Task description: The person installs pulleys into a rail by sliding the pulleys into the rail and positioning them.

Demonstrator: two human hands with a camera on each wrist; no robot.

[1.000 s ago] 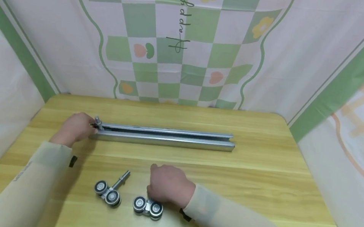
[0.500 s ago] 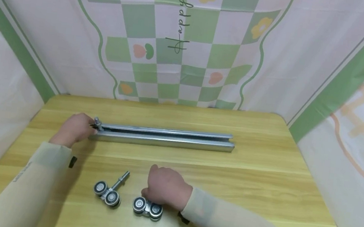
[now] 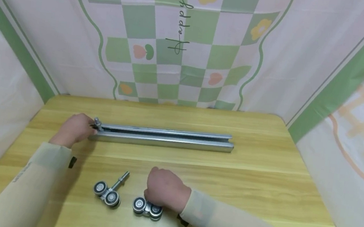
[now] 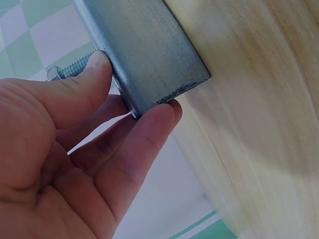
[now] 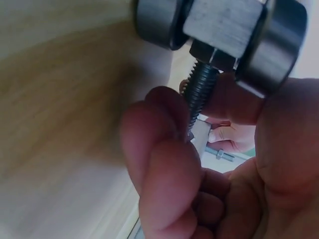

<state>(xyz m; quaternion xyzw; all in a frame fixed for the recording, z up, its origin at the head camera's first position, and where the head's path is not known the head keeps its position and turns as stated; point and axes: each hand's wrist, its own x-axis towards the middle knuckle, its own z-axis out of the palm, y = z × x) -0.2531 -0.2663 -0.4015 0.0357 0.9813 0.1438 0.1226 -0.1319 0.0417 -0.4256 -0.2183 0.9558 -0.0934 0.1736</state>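
Head view, cloth [image 3: 196, 58] lettered "Happy" [image 3: 182, 26] sideways, left hand [image 3: 76, 128] gripping rail [image 3: 164, 142]

In the head view the left hand [image 3: 76, 127] covered one end of the metal rail [image 3: 168, 142], and the right hand [image 3: 166, 188] hid the bolt of one roller [image 3: 147, 208]; the right wrist view showed only part of that bolt's thread, with the wheels cut off along the top. In the left wrist view the rail ran out past the top edge. The print [image 3: 21, 172] on the left sleeve [image 3: 29, 181] was too small to read.
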